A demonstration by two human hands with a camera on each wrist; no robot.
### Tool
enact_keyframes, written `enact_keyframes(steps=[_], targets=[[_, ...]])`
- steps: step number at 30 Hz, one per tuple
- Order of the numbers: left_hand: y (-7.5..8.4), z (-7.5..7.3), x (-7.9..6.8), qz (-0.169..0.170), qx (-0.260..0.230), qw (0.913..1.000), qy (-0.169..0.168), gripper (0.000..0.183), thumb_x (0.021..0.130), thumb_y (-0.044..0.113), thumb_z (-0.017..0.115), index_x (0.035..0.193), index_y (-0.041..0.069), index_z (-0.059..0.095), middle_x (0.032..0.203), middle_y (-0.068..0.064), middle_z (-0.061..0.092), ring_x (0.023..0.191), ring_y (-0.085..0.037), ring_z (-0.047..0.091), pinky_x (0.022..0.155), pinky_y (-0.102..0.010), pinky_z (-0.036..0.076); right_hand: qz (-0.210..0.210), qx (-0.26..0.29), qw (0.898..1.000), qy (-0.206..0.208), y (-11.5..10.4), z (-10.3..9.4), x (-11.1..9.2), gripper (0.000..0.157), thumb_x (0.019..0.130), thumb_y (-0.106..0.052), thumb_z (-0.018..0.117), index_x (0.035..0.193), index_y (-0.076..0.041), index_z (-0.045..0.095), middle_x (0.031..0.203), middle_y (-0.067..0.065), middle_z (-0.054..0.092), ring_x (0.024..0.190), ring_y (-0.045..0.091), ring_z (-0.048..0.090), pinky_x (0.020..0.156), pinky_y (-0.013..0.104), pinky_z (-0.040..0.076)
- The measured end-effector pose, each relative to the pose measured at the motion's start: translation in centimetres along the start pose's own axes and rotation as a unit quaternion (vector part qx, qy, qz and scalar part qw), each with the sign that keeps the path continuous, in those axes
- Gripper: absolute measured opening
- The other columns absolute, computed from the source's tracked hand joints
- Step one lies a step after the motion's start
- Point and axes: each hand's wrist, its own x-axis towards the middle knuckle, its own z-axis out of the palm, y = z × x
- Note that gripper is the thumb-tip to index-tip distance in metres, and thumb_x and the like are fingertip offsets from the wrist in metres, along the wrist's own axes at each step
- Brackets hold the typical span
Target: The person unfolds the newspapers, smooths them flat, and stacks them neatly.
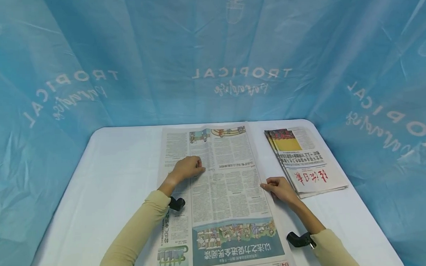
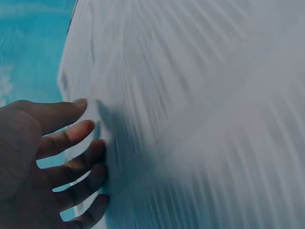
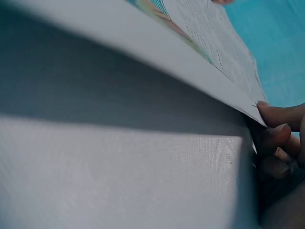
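Observation:
A spread newspaper (image 1: 232, 195) lies lengthwise on the white table, its printed side up and upside down to me. Its right edge is lifted a little off the tabletop; there my right hand (image 1: 281, 189) pinches it between thumb and fingers. The right wrist view shows that thumb on top of the sheet (image 3: 233, 95) and the fingers beneath. Over the newspaper's left-middle part is my left hand (image 1: 187, 168), holding nothing. Its fingers (image 2: 81, 167) are loosely bent in the left wrist view, with the tips at or close to the blurred paper; contact is unclear.
A stack of folded newspapers (image 1: 305, 165) rests to the right of the open sheet, close to my right hand. White tabletop (image 1: 112, 171) shows on the left. Blue printed curtains (image 1: 211, 98) hang around the table's back and sides.

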Motion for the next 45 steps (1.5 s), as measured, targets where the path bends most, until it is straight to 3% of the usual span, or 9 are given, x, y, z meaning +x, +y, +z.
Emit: enact_keyframes(steps=[5, 11, 14, 18, 22, 27, 32, 38, 45], targets=[[3.0, 1.4, 3.0, 0.034, -0.023, 0.9991, -0.009, 0.021, 0.095, 0.031, 0.064, 0.084, 0.013, 0.066, 0.067, 0.003, 0.059, 0.055, -0.010, 0.045, 0.052, -0.025, 0.035, -0.016, 0.001, 1.000, -0.001, 0.4, 0.4, 0.3, 0.025, 0.094, -0.017, 0.066, 0.091, 0.008, 0.066, 0.055, -0.002, 0.047, 0.045, 0.007, 0.038, 0.047, 0.024, 0.035], [6.5, 2.6, 5.6, 0.068, -0.047, 0.9963, -0.022, 0.025, 0.097, 0.033, 0.060, 0.089, 0.011, 0.070, 0.063, 0.002, 0.059, 0.052, -0.008, 0.044, 0.051, -0.023, 0.034, -0.050, 0.006, 0.999, 0.011, -2.0, 0.9, -0.8, 0.027, 0.092, -0.009, 0.067, 0.075, 0.010, 0.058, 0.049, -0.005, 0.038, 0.043, 0.005, 0.031, 0.046, 0.022, 0.029], [8.2, 3.4, 6.4, 0.065, -0.070, 0.9951, -0.026, 0.030, 0.099, 0.037, 0.056, 0.085, 0.012, 0.068, 0.057, 0.004, 0.055, 0.049, -0.007, 0.042, 0.047, -0.023, 0.032, -0.071, 0.003, 0.997, 0.009, -2.6, 1.1, -1.0, 0.033, 0.092, -0.008, 0.068, 0.070, 0.011, 0.052, 0.049, -0.005, 0.033, 0.042, 0.004, 0.028, 0.046, 0.021, 0.028], [10.1, 4.6, 7.5, 0.035, -0.099, 0.9942, -0.020, 0.043, 0.099, 0.047, 0.051, 0.069, 0.017, 0.057, 0.050, 0.008, 0.043, 0.044, -0.007, 0.035, 0.044, -0.023, 0.028, -0.092, -0.004, 0.996, 0.009, -2.7, 1.5, -0.9, 0.037, 0.091, -0.009, 0.069, 0.067, 0.010, 0.048, 0.049, -0.004, 0.029, 0.041, 0.004, 0.026, 0.046, 0.021, 0.027], [11.5, 5.0, 8.0, -0.004, -0.123, 0.9924, 0.001, 0.052, 0.094, 0.057, 0.052, 0.058, 0.020, 0.046, 0.048, 0.007, 0.036, 0.044, -0.009, 0.031, 0.044, -0.026, 0.027, -0.109, -0.015, 0.994, 0.020, -2.6, 1.7, -0.5, 0.040, 0.089, -0.009, 0.071, 0.064, 0.007, 0.044, 0.050, -0.003, 0.027, 0.043, 0.003, 0.024, 0.047, 0.020, 0.026], [12.6, 5.3, 8.1, -0.041, -0.107, 0.9931, 0.024, 0.057, 0.088, 0.068, 0.052, 0.058, 0.020, 0.044, 0.053, 0.004, 0.043, 0.049, -0.013, 0.041, 0.050, -0.030, 0.034, -0.130, -0.019, 0.990, 0.044, -1.1, 1.9, 0.4, 0.045, 0.087, -0.008, 0.073, 0.060, 0.005, 0.040, 0.050, -0.005, 0.025, 0.043, -0.001, 0.021, 0.046, 0.020, 0.022], [13.5, 5.7, 8.0, -0.066, -0.078, 0.9941, 0.035, 0.060, 0.086, 0.072, 0.049, 0.058, 0.020, 0.047, 0.058, 0.001, 0.054, 0.056, -0.017, 0.053, 0.059, -0.036, 0.043, -0.124, -0.030, 0.990, 0.066, 0.6, 1.8, 1.2, 0.048, 0.085, -0.017, 0.077, 0.058, -0.002, 0.039, 0.048, -0.009, 0.024, 0.042, -0.002, 0.019, 0.045, 0.019, 0.021], [14.3, 6.0, 7.8, -0.074, -0.076, 0.9937, 0.035, 0.053, 0.091, 0.062, 0.049, 0.058, 0.020, 0.051, 0.061, -0.001, 0.059, 0.062, -0.021, 0.057, 0.082, -0.051, 0.046, -0.108, -0.028, 0.991, 0.077, 0.9, 1.6, 0.9, 0.049, 0.082, -0.024, 0.080, 0.058, -0.009, 0.039, 0.046, -0.012, 0.026, 0.042, 0.003, 0.020, 0.045, 0.020, 0.021], [14.5, 6.2, 7.6, -0.041, -0.130, 0.9900, 0.034, 0.048, 0.096, 0.040, 0.049, 0.053, 0.020, 0.043, 0.048, 0.003, 0.048, 0.053, -0.019, 0.050, 0.088, -0.060, 0.040, -0.113, -0.034, 0.991, 0.069, 1.2, 1.2, 0.5, 0.046, 0.087, -0.024, 0.075, 0.060, -0.005, 0.044, 0.048, -0.009, 0.027, 0.043, 0.004, 0.022, 0.046, 0.021, 0.025]])
